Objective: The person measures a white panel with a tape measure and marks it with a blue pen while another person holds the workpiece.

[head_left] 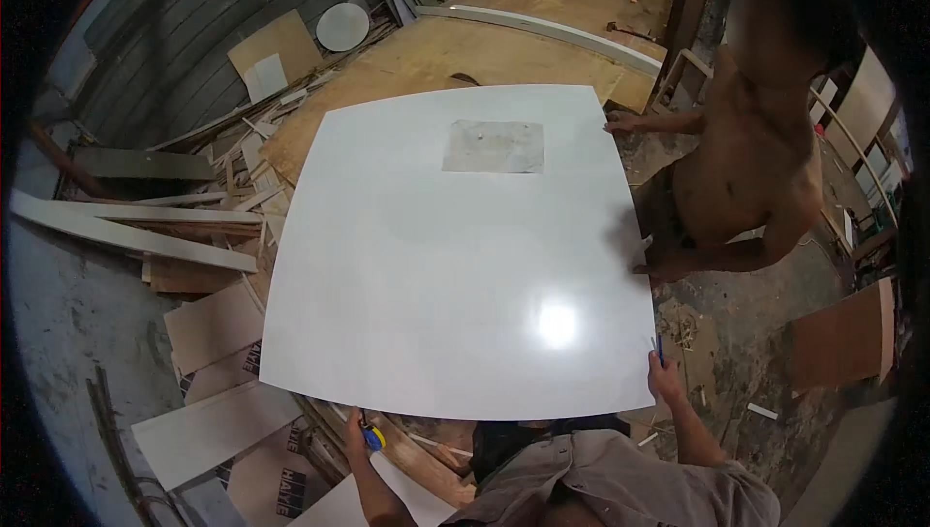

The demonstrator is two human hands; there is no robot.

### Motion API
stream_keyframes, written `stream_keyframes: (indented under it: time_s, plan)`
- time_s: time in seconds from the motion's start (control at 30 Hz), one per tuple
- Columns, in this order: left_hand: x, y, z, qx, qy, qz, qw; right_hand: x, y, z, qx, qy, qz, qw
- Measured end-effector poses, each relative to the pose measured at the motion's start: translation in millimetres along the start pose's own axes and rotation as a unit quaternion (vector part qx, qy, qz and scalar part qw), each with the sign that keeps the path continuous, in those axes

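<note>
A large glossy white panel (436, 275) lies in front of me, over a wooden worktable. My left hand (356, 430) is at its near left edge, closed round a blue and yellow tape measure (374, 437). At the near right corner, my right hand (666, 382) is closed with a slim blue pen or pencil (660, 351) upright in it, against the panel's edge. On the panel's far part lies a creased grey sheet of paper (494, 147) with small bits on it. Panel and fingers partly hide each other.
A co-worker (741, 169) stands at the right, both hands at the panel's right edge. The plywood worktable (387, 72) extends behind, with a long white strip (542, 35) across it. Boards and offcuts (218, 328) pile up at left. A brown board (841, 335) stands at right.
</note>
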State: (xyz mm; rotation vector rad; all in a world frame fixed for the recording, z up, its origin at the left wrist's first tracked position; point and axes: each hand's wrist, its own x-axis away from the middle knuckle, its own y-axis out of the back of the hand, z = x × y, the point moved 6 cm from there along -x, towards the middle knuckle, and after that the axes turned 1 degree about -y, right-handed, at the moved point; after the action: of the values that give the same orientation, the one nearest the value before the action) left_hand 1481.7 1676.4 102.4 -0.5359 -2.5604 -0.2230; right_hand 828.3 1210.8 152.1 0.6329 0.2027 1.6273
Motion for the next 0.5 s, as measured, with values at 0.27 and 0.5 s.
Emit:
stream_keyframes:
  time_s: [0.27,0.5]
  plan:
    - [66.9,-89.2,10.7,-0.026,-0.023,-0.053,0.998,-66.2,56.8,-24.4,0.066,0.051,0.018,0.996]
    - [179.3,-186.9,92.1,0.044,-0.043,-0.049,0.997,-149.8,165.6,-27.8,0.113,0.088,-0.005,0.990]
